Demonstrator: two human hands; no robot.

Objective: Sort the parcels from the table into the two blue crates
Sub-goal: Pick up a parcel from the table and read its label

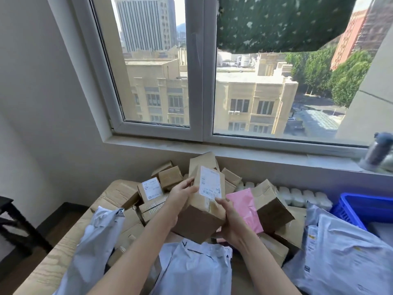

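Observation:
I hold a brown cardboard parcel [200,218] with a white shipping label above the pile, tilted with the label facing me. My left hand [180,196] grips its left upper side. My right hand [228,220] grips its lower right corner. Under it the table [51,262] carries a heap of cardboard boxes [170,177], a pink mailer bag [247,207] and several grey plastic mailer bags [191,269]. One blue crate [348,209] shows at the right edge, partly hidden behind a grey bag [340,252].
A window with a wide sill [234,150] runs behind the pile. A dark bottle [378,152] stands on the sill at right. White radiator fins [297,194] sit below the sill. A dark stand [12,226] is on the floor at left.

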